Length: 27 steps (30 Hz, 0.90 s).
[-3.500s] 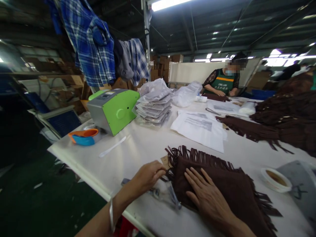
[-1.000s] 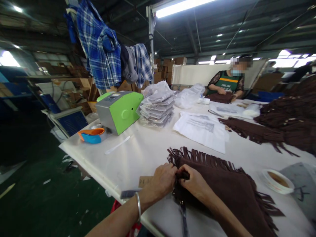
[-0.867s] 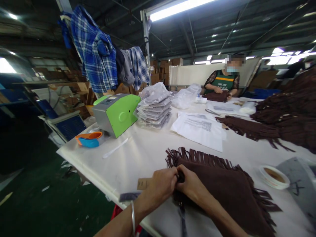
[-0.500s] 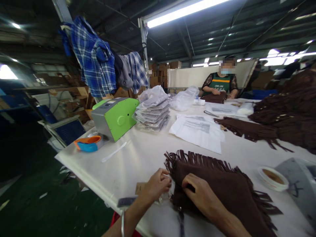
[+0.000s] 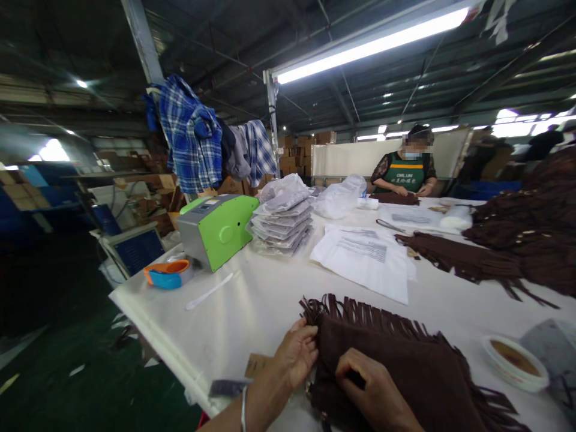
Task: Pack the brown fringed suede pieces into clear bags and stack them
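Note:
A dark brown fringed piece (image 5: 405,360) lies on the white table at the lower right, its fringe along the far and right edges. My left hand (image 5: 297,353) is at its left edge, fingers curled against the border near the corner fringe; what they may grip is hidden. On top of the brown material rests my right hand (image 5: 371,384), thumb and fingers curled together, the fingertips hard to make out. Beside my left wrist are a small brown card (image 5: 256,365) and a dark strap-like object (image 5: 228,388).
A green and grey machine (image 5: 225,231), an orange and blue tape holder (image 5: 168,275), stacked plastic packages (image 5: 283,219) and a printed white bag (image 5: 364,258) stand or lie beyond. Tape roll (image 5: 515,360) at right. A person in a green apron (image 5: 405,174) handles brown material across the table.
The view has tilted up, so things appear lower. My left hand's fingers have unrolled from a tighter pinch and now lie against the brown piece's edge. My right hand stays on the material.

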Tool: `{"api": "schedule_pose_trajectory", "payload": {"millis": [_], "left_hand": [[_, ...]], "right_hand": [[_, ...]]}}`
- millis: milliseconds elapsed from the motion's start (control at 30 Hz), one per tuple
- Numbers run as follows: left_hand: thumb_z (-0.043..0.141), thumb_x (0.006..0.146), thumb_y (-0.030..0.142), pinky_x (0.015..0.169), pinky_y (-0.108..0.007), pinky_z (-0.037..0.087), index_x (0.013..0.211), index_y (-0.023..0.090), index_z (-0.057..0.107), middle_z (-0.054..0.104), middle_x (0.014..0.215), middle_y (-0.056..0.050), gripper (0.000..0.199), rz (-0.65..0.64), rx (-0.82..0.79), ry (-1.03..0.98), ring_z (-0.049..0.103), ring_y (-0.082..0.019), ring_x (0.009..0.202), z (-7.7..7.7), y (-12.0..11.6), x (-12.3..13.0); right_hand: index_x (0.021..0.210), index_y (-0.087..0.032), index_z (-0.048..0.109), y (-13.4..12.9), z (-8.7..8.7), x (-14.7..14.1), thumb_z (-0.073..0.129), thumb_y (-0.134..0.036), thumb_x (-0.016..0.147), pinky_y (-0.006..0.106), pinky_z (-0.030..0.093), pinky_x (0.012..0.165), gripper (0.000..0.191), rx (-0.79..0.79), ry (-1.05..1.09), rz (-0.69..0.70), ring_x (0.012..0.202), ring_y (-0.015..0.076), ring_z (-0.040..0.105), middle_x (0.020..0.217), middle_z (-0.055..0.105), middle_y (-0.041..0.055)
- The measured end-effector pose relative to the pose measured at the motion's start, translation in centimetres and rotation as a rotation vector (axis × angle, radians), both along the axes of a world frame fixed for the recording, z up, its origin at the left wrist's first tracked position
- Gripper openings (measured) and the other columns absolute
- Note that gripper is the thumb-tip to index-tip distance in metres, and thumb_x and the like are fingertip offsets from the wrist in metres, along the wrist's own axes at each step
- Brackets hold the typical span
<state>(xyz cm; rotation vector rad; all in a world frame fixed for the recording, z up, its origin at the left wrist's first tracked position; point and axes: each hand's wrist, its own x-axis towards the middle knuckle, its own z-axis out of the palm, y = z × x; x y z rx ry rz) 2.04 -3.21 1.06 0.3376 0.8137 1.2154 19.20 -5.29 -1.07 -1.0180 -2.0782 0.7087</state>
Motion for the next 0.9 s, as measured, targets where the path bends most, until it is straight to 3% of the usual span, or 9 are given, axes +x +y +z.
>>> {"api": "schedule_pose_trajectory", "payload": {"millis": [167,300,400,467,567,633,733,833,900], "left_hand": [[0.063,0.059,0.003,0.084,-0.027,0.053,0.124,0.02,0.042,0.067,0.108,-0.007,0.07,0.252,0.135,0.067,0.066,-0.02,0.098,-1.2,2.1,2.5],[0.056,0.066,0.004,0.092,-0.035,0.053,0.138,0.02,0.034,0.062,0.126,-0.011,0.078,0.292,0.313,0.484,0.063,-0.024,0.11,-1.4,2.4,3.1],[0.045,0.076,0.003,0.112,-0.036,0.037,0.141,0.021,0.039,0.051,0.142,-0.007,0.069,0.144,0.633,1.005,0.047,-0.021,0.131,-1.5,1.7,2.9],[0.038,0.082,0.003,0.117,-0.038,0.027,0.142,0.024,0.039,0.047,0.146,-0.005,0.064,-0.083,0.883,1.259,0.042,-0.019,0.135,-1.5,1.1,2.8],[0.037,0.087,0.005,0.12,-0.042,0.02,0.141,0.022,0.042,0.046,0.147,-0.008,0.056,-0.424,1.131,1.465,0.039,-0.019,0.137,-1.0,0.3,3.2],[0.042,0.085,0.006,0.119,-0.044,0.022,0.139,0.018,0.043,0.044,0.148,-0.011,0.056,-0.568,1.189,1.467,0.037,-0.021,0.138,0.1,-0.3,3.8],[0.041,0.08,0.002,0.114,-0.039,0.033,0.139,0.02,0.043,0.046,0.146,-0.008,0.062,-0.655,1.231,1.247,0.042,-0.02,0.135,2.3,-1.8,4.4],[0.036,0.085,0.003,0.105,-0.03,0.042,0.129,0.025,0.055,0.059,0.132,-0.004,0.053,-0.501,1.171,1.079,0.055,-0.017,0.121,3.5,-3.1,3.3],[0.038,0.088,0.007,0.1,-0.031,0.043,0.117,0.025,0.063,0.065,0.118,-0.005,0.042,-0.311,1.035,1.181,0.058,-0.019,0.111,3.4,-3.1,1.4]], "right_hand": [[0.071,-0.02,0.055,0.1,-0.3,-0.1,0.051,-0.009,0.078,0.021,0.045,0.068,0.014,0.028,0.024,-0.002,0.07,0.012,0.059,0.074,0.061,-0.0013],[0.072,-0.02,0.055,0.0,-0.2,-0.3,0.049,-0.008,0.079,0.022,0.045,0.068,0.015,0.042,-0.015,-0.014,0.072,0.0126,0.059,0.076,0.06,-0.0001],[0.076,-0.02,0.057,-0.4,0.2,0.2,0.05,-0.006,0.078,0.023,0.046,0.074,0.016,0.022,-0.091,-0.001,0.081,0.0137,0.06,0.085,0.062,0.0014],[0.078,-0.021,0.059,-0.8,0.8,1.1,0.053,-0.01,0.081,0.026,0.047,0.079,0.013,0.018,-0.154,-0.001,0.086,0.015,0.061,0.09,0.064,0.0016],[0.081,-0.023,0.062,-1.3,1.8,3.3,0.056,-0.025,0.087,0.028,0.047,0.083,0.009,0.011,-0.198,-0.03,0.089,0.0163,0.061,0.093,0.065,0.0016],[0.081,-0.024,0.063,-1.5,2.4,5.1,0.055,-0.033,0.09,0.026,0.048,0.083,0.014,-0.006,-0.163,-0.061,0.087,0.0159,0.062,0.092,0.066,0.0015],[0.08,-0.025,0.065,-1.6,2.4,7.5,0.055,-0.042,0.089,0.024,0.049,0.078,0.021,-0.026,-0.076,-0.143,0.081,0.0161,0.064,0.084,0.067,0.0012],[0.078,-0.025,0.066,-1.8,1.9,8.9,0.056,-0.047,0.087,0.024,0.05,0.073,0.026,-0.048,-0.047,-0.241,0.077,0.018,0.064,0.08,0.068,0.0019],[0.077,-0.025,0.066,-2.0,1.8,9.0,0.055,-0.048,0.087,0.026,0.05,0.073,0.028,-0.058,-0.055,-0.273,0.076,0.0188,0.063,0.08,0.068,0.0025]]}}
